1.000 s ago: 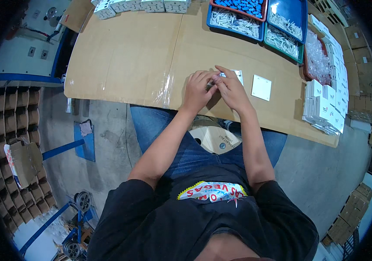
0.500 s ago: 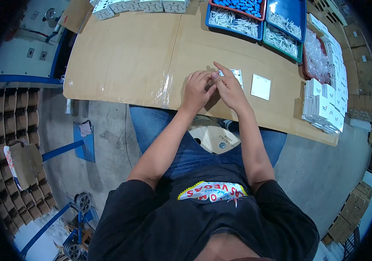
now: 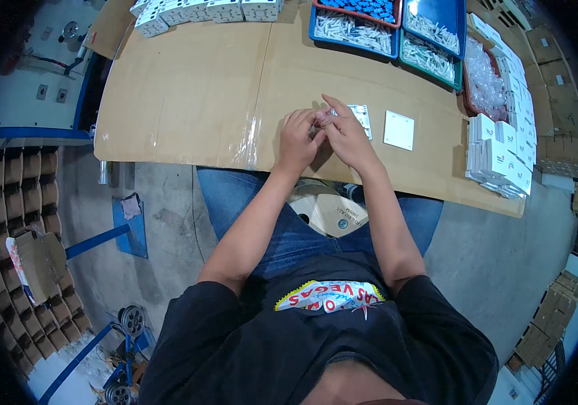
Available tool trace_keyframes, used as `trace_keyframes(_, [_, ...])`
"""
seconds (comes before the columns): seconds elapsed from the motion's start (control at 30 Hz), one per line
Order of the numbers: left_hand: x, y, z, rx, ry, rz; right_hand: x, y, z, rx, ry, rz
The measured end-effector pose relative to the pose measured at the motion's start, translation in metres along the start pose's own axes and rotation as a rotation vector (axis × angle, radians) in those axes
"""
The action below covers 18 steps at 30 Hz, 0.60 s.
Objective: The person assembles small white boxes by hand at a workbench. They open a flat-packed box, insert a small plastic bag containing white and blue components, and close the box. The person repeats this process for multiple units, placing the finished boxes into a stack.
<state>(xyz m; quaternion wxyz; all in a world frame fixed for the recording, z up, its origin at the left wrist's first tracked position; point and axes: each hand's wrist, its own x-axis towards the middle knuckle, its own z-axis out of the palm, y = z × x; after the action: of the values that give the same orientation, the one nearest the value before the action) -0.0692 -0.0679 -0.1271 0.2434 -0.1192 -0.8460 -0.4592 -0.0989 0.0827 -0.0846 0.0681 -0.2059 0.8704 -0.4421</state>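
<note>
Both hands meet fingertip to fingertip above the cardboard-covered table, close to its near edge. My left hand (image 3: 298,140) has its fingers curled and pinched at the tips. My right hand (image 3: 348,138) closes its thumb and fingers against them, with its index finger raised and pointing up to the left. Whatever sits between the fingertips is too small and covered to make out. A white square piece with small dark marks (image 3: 362,119) lies just behind my right hand, partly hidden by it. To its right rests a plain white square plate (image 3: 398,131), untouched.
Blue, green and red trays (image 3: 397,55) at the back right hold white plugs and blue pieces. A red bin of clear plastic bags (image 3: 486,84) and stacked white boxes (image 3: 502,162) line the right side. White blocks (image 3: 208,11) stand in a row along the back left.
The table and everything on it have shifted slightly left in the view. My hands stay together in nearly the same pose, with small finger movements.
</note>
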Motion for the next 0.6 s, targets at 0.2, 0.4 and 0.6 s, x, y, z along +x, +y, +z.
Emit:
trace_keyframes(0.2, [0.002, 0.005, -0.001, -0.012, -0.008, -0.017, 0.001, -0.001, 0.004, -0.062, 0.02, -0.027])
trace_keyframes(0.4, [0.002, 0.004, -0.001, -0.075, 0.048, -0.141, 0.008, 0.007, -0.009, 0.304, 0.095, 0.061])
trace_keyframes(0.6, [0.003, -0.001, 0.004, -0.214, 0.069, -0.324, 0.055, 0.029, -0.068, 0.089, 0.294, 0.07])
